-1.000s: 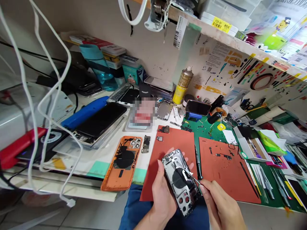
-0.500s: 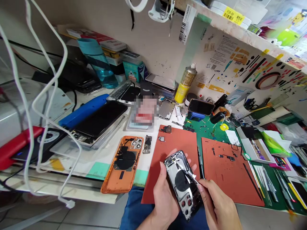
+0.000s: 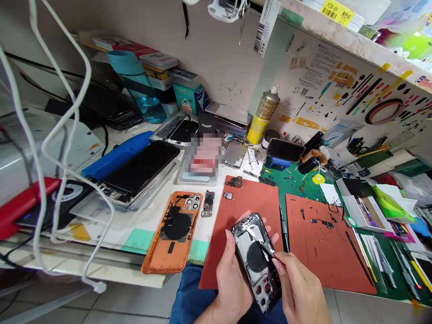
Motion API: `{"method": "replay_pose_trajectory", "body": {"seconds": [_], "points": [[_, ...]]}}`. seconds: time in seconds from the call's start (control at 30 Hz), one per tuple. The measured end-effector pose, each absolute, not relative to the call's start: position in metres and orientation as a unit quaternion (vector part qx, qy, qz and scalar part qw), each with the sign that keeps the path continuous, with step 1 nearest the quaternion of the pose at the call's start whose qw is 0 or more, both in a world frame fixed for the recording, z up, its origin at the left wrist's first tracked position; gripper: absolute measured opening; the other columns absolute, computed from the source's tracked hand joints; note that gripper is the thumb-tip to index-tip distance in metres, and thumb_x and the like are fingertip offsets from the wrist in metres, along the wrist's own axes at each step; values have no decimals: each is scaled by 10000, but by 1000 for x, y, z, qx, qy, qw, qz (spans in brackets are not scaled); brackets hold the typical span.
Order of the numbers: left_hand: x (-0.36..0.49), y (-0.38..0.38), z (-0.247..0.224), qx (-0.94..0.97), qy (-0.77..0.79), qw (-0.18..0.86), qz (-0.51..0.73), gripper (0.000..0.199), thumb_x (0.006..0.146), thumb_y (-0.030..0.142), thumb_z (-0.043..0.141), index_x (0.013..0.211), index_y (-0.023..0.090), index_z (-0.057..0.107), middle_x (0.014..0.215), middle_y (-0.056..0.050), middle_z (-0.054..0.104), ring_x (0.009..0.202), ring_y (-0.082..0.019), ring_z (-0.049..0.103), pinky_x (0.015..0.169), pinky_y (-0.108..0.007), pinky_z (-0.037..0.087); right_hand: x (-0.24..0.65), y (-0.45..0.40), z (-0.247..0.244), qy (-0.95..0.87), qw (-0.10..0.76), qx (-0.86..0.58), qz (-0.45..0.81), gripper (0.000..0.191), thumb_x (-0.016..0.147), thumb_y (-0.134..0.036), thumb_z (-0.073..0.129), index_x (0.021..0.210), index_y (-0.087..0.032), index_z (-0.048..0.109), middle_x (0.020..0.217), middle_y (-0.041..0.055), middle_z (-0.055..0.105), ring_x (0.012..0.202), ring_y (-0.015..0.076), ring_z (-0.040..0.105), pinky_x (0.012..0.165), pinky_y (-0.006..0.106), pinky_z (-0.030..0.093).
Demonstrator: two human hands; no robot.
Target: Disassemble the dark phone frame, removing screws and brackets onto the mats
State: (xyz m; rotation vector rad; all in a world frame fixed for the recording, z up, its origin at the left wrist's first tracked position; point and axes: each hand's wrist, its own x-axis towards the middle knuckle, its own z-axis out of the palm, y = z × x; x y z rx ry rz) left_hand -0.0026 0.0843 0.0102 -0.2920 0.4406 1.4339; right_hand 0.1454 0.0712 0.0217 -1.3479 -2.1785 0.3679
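A dark phone housing (image 3: pixel 257 256) with a round black pad and a camera cutout lies tilted in my left hand (image 3: pixel 230 274), whose fingers wrap round its side and back. My right hand (image 3: pixel 300 281) pinches slim tweezers (image 3: pixel 267 246) that reach over the housing's inside, beside the round pad. Whether the tips touch anything is too small to tell. Left of my hands rests an orange phone back (image 3: pixel 173 258), with a small circuit board (image 3: pixel 208 204) near it. Small camera parts (image 3: pixel 234 182) sit at the top of the red-brown mat (image 3: pixel 256 198).
A second red-brown mat (image 3: pixel 329 261) holds small parts at right, with hand tools (image 3: pixel 405 265) beyond. Behind stand a yellow spray can (image 3: pixel 263 116) and a propped phone (image 3: pixel 285 150). A large black phone screen (image 3: pixel 143 167) and white cables (image 3: pixel 76 108) are at left.
My right hand has shifted slightly left and down, and the tweezers lie differently over the housing. My left hand still holds the housing. The view has moved slightly.
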Motion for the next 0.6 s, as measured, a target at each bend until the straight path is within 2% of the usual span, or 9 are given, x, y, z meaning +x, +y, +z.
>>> {"method": "replay_pose_trajectory", "body": {"seconds": [0.2, 0.33, 0.6], "points": [[-3, 86, 11, -129, 210, 716, 653, 717, 877, 699, 820, 1475, 323, 697, 1406, -133, 761, 1385, -432, 665, 1254, -699, 407, 146, 75, 14, -855, 254, -451, 38, 178, 1125, -144, 464, 1185, -175, 629, 758, 2, 640, 607, 148, 667, 589, 251, 518], [-5, 85, 12, -125, 208, 718, 652, 708, 875, 689, 829, 1468, 324, 703, 1394, -127, 768, 1388, -432, 664, 1254, -693, 412, 148, 76, 11, -864, 251, -436, 9, 215, 1095, -86, 453, 1227, -133, 617, 771, 11, 621, 610, 144, 656, 576, 252, 509], [-4, 84, 10, -134, 202, 716, 654, 697, 933, 683, 766, 1519, 321, 658, 1415, -138, 755, 1367, -435, 679, 1230, -703, 440, 146, 65, 4, -858, 263, -439, -45, 189, 1106, -129, 522, 1245, -96, 645, 752, 22, 620, 569, 142, 615, 546, 273, 476]]}}
